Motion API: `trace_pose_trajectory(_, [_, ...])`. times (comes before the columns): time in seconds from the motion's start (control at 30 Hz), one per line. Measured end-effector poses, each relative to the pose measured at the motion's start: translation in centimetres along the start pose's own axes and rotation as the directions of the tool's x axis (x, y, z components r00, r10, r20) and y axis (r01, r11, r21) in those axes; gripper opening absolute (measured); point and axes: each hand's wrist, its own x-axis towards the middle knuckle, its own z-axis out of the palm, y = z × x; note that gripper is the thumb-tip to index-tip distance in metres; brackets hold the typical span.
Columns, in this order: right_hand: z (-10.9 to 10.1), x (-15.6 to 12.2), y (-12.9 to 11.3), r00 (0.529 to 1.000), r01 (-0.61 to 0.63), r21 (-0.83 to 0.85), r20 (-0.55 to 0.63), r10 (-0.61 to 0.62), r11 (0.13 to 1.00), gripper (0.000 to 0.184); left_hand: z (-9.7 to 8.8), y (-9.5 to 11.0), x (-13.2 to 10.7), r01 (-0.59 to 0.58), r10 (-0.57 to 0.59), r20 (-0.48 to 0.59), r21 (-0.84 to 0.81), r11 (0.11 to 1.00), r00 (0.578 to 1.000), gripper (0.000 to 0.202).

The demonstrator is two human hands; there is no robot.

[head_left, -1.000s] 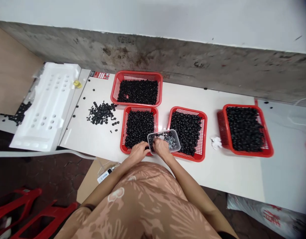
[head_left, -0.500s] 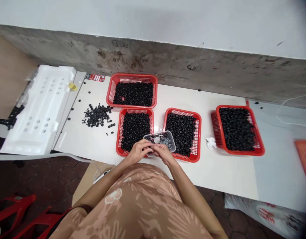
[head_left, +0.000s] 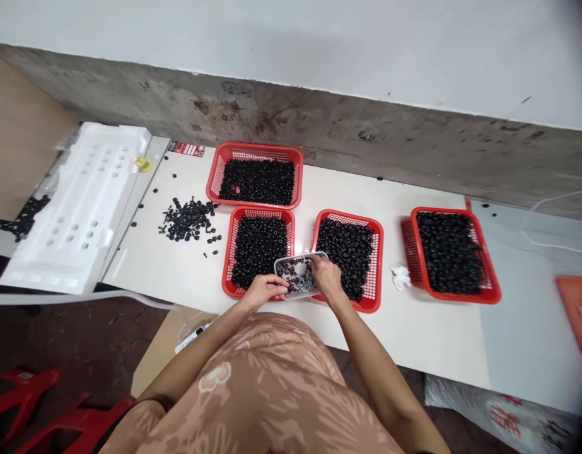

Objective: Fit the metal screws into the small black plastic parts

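Observation:
A clear plastic tray [head_left: 297, 293] holding small dark and shiny metallic parts sits between two red baskets at the table's front. Close to its left end, my left hand [head_left: 263, 291] has thumb and fingers pinched together; whatever lies between them is too small to make out. My right hand [head_left: 326, 277] is at the tray's right end, fingers curled down among the parts, their tips hidden. Black ring-shaped pieces fill the left basket [head_left: 227, 252] and the right basket [head_left: 378, 265] beside the tray.
Behind stands another red basket [head_left: 210, 180] of small black parts. A loose pile of black pieces [head_left: 189, 219] lies to the left, beside white foam [head_left: 77, 208]. Farther right are a crumpled white scrap [head_left: 400, 276] and a full red basket [head_left: 493, 277]. A wall [head_left: 319, 120] runs behind.
My hands were together over the tray's near edge. My right hand has moved right, into the tray's right end, while my left hand stays near the left end, still pinched.

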Motion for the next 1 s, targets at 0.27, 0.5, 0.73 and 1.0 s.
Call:
trace_pose_trajectory(0.27, [0.7, 0.4, -1.0, 0.989, 0.098, -0.196, 0.132, -0.073, 0.976, 0.037, -0.2, -1.0, 0.3, 0.012, -0.012, 0.030, 0.017, 1.000, 0.999, 0.036])
trace_pose_trajectory(0.5, [0.4, 0.6, -0.9, 0.984, 0.111, -0.172, 0.157, -0.084, 0.979, 0.035, -0.2, -1.5, 0.6, 0.029, -0.028, -0.012, 0.034, 0.999, 1.000, 0.032])
trace_pose_trajectory(0.73, [-0.9, -2.1, -0.8, 0.998, 0.050, 0.614, -0.053, -0.023, 0.787, 0.028, 0.0, 1.3, -0.4, 0.012, -0.009, 0.042, -0.075, 0.997, 0.999, 0.041])
trace_pose_trajectory(1.0, [-2.4, -5.0, -2.6, 0.996, -0.009, 0.957, 0.036, -0.086, 0.290, 0.035, 1.5, 3.8, -0.1, 0.016, -0.002, 0.082, -0.169, 0.985, 0.997, 0.047])
